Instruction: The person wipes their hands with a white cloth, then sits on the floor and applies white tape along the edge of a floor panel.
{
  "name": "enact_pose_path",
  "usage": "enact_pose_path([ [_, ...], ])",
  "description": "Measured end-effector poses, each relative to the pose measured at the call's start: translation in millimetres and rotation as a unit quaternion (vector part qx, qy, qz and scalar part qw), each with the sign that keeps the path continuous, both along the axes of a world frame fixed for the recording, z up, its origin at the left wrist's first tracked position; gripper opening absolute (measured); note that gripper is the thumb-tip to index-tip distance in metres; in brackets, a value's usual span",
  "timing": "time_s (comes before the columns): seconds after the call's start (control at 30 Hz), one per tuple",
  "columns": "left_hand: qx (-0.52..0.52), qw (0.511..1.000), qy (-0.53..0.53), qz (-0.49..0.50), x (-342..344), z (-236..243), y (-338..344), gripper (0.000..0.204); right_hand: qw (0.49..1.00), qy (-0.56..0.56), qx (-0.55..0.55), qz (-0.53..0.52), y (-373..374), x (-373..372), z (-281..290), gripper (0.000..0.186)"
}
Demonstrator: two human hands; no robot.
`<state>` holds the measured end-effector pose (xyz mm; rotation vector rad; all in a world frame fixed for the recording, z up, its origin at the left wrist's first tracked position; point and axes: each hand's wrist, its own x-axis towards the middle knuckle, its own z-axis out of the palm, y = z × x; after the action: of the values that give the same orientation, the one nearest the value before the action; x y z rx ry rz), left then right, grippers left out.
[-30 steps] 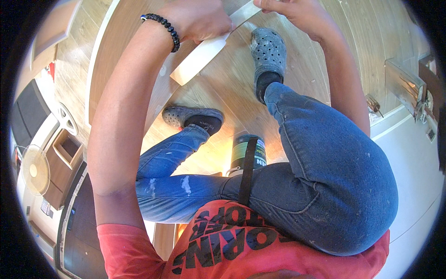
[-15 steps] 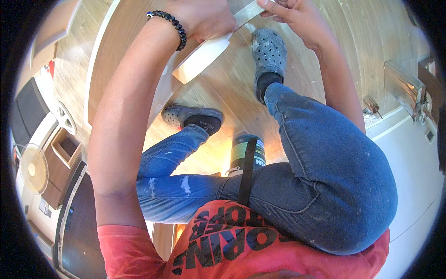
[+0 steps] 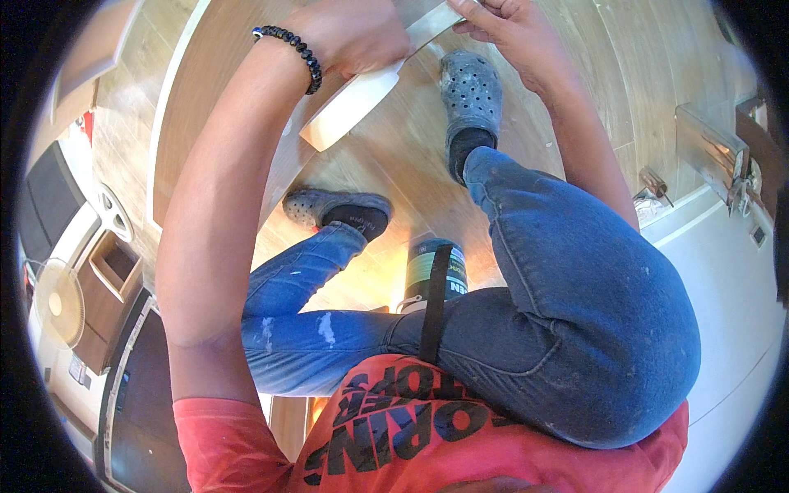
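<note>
A pale, flat strip [image 3: 352, 108] runs slantwise through both my hands at the top of the head view. My left hand [image 3: 362, 39], with a black bead bracelet at its wrist, is closed round its middle, and one end hangs toward my feet. Farther right, my right hand [image 3: 503, 31] pinches the strip between thumb and fingers near the top edge. Both hands are partly cut off or turned away, so the exact grip of the left fingers is hidden. A wood-coloured panel [image 3: 215, 107] with a white edge lies beside and under my left forearm.
My grey clogs [image 3: 471, 92] rest on the wood-look floor [image 3: 608, 123]. A dark tub [image 3: 436, 267] with a green label stands between my legs. At the right are a shiny metal box [image 3: 712, 156] and a white surface [image 3: 723, 271]; a fan [image 3: 59, 302] is at the left.
Both hands and the strip shift very slightly left in the picture, along with most of the scene. The grips look the same.
</note>
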<state>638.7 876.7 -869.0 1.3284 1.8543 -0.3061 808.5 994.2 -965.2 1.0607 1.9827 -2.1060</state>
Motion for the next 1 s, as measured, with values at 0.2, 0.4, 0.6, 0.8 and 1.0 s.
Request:
enact_pose_path([
  [0.2, 0.016, 1.0, 0.006, -0.018, -4.4, -19.5, -6.2, 0.035, 0.989, 0.094, -0.09, -0.074, 0.0, -0.6, -27.4, 0.037],
  [0.4, 0.031, 0.999, -0.028, -0.016, -4.4, -6.8, -4.8, 0.034, 0.995, 0.06, 0.058, -0.055, 4.0, 0.9, -38.5, 0.055],
  [0.6, 0.016, 1.0, -0.022, -0.008, -4.7, -12.8, -6.1, 0.035, 0.991, 0.102, -0.006, -0.086, -0.2, 6.5, -44.1, 0.067],
  [0.8, 0.007, 1.0, -0.019, -0.004, -3.1, -6.2, -4.2, 0.035, 0.99, 0.091, -0.06, -0.091, 3.6, 2.1, -45.1, 0.062],
  [1.0, 0.004, 1.0, -0.003, -0.012, -1.4, -3.1, -2.7, 0.034, 0.996, 0.072, 0.039, -0.037, -7.2, -4.4, -20.6, 0.048],
])
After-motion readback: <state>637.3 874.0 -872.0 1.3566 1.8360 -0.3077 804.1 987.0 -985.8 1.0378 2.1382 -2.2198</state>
